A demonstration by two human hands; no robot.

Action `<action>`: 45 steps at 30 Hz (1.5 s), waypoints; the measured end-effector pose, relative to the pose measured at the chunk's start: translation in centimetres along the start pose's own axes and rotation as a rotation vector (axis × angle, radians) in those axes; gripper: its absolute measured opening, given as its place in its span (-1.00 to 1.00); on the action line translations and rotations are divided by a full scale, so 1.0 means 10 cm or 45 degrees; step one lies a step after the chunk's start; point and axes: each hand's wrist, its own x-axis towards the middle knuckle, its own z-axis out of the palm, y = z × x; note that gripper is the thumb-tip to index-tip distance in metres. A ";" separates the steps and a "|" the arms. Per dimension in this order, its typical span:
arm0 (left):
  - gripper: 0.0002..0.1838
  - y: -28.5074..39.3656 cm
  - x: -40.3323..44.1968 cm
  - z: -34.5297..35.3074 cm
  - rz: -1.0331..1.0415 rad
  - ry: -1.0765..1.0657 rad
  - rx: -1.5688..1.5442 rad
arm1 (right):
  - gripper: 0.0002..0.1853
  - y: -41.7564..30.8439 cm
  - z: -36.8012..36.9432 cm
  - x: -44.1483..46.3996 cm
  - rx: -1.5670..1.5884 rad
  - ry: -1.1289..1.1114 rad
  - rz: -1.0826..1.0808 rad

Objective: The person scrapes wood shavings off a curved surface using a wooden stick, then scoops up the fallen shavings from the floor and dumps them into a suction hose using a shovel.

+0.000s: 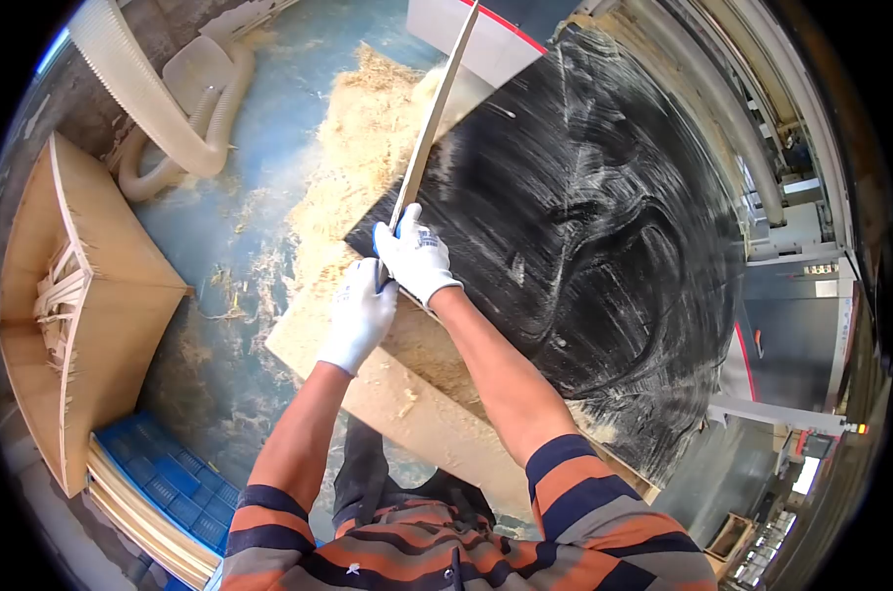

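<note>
A long, narrow wooden strip (pixel 429 133) rises from my hands toward the top of the view. My left hand (pixel 356 313), in a white glove, is closed around its lower end. Just above, my right hand (pixel 416 256), gloved the same way, grips the strip with the fingers wrapped round it. Both hands are over the near left edge of a black board (pixel 525 187) streaked with pale dust. Below them lies a light wooden panel (pixel 407 409) with sawdust on it. The part of the strip inside my hands is hidden.
Sawdust (pixel 353 138) is heaped on the blue-grey floor beyond the board. At left stands a plywood bin (pixel 131 305) with wood scraps, near a blue plastic pallet (pixel 166 478). A ribbed hose (pixel 151 94) hangs at upper left. Machinery (pixel 796 236) lines the right side.
</note>
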 end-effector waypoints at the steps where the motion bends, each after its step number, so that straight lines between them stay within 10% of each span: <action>1: -0.81 -0.02 -0.01 -0.17 -0.186 -0.087 -0.156 | -0.17 -0.14 0.04 -0.08 0.017 0.001 -0.031; 5: -0.82 0.10 -0.31 -0.97 -0.937 -0.191 -0.830 | -0.23 -0.64 0.06 -0.50 -0.031 -0.257 -0.113; 7: -0.74 0.06 -0.62 -1.22 -0.971 -0.053 -1.095 | -0.32 -0.41 0.41 -0.67 0.035 -0.009 -0.526; 14: -0.75 0.03 -1.87 -1.96 -0.919 0.288 -1.048 | -0.68 -0.07 0.44 -1.87 0.462 0.069 -0.631; 24: -0.71 0.53 -3.19 -2.57 -1.088 0.269 -0.531 | -0.52 -0.10 0.83 -2.89 1.866 -0.617 0.000; 28: -0.68 0.34 -3.36 -2.67 -0.601 0.210 -0.574 | -0.07 -0.44 0.81 -2.74 1.509 -0.263 -0.309; 35: -0.85 -0.16 -2.64 -3.24 0.119 -0.480 -0.247 | 0.03 -0.75 0.60 -2.62 1.733 0.520 -0.329; 41: -0.68 -0.46 -2.24 -3.51 0.831 -1.023 -0.139 | -0.34 -0.28 0.87 -3.44 2.339 1.015 0.202; 45: -0.63 -0.97 -2.43 -3.48 0.966 -1.202 0.026 | -0.05 0.22 1.39 -4.19 2.264 1.398 0.593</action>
